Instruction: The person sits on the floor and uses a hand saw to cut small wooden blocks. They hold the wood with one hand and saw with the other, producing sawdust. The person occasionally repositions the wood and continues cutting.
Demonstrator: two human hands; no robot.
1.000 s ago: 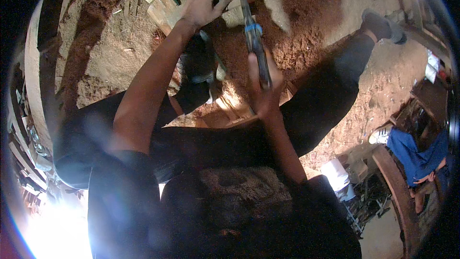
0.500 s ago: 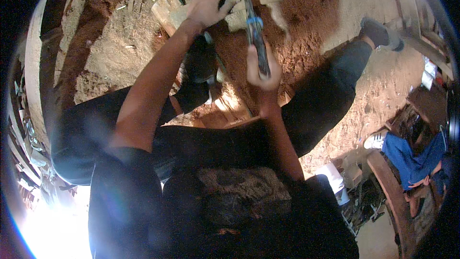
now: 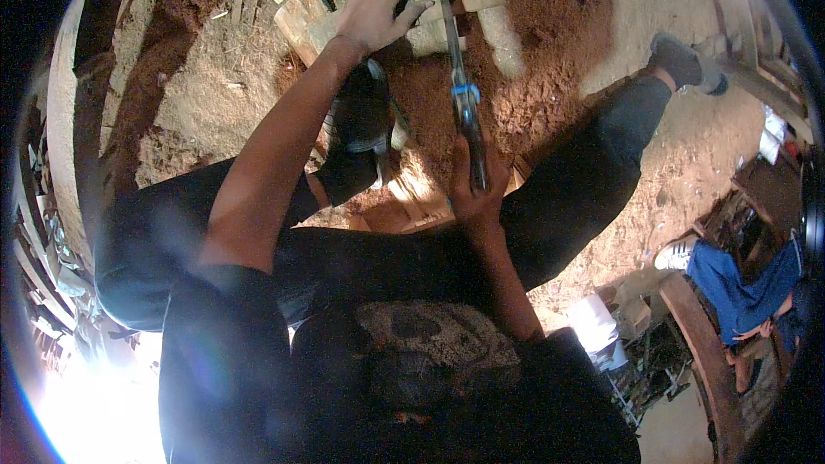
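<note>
My left hand (image 3: pixel 378 13) grips a pale wooden block (image 3: pixel 434 34) near the top centre, with fingers bent over it. My right hand (image 3: pixel 477 185) is wrapped round the dark handle of a long, narrow-bladed tool with a blue fitting (image 3: pixel 465 94), seemingly a saw seen edge-on. Its blade (image 3: pixel 445 0) runs up across the pale blocks, just right of my left fingers. A longer board (image 3: pixel 301 21) lies left of that hand. Reddish sawdust (image 3: pixel 554 13) covers the ground around the blocks.
My dark-trousered legs (image 3: pixel 584 172) frame the work spot, with a dark shoe (image 3: pixel 687 64) at upper right. A co-worker's blue-trousered leg and white shoe (image 3: pixel 677 253) are at right, beside timber pieces (image 3: pixel 696 344). Long planks (image 3: pixel 64 146) run along the left edge.
Over the last second the tool in my right hand has gone forward and then back toward me, now lower than half a second ago. My left hand has barely moved.
</note>
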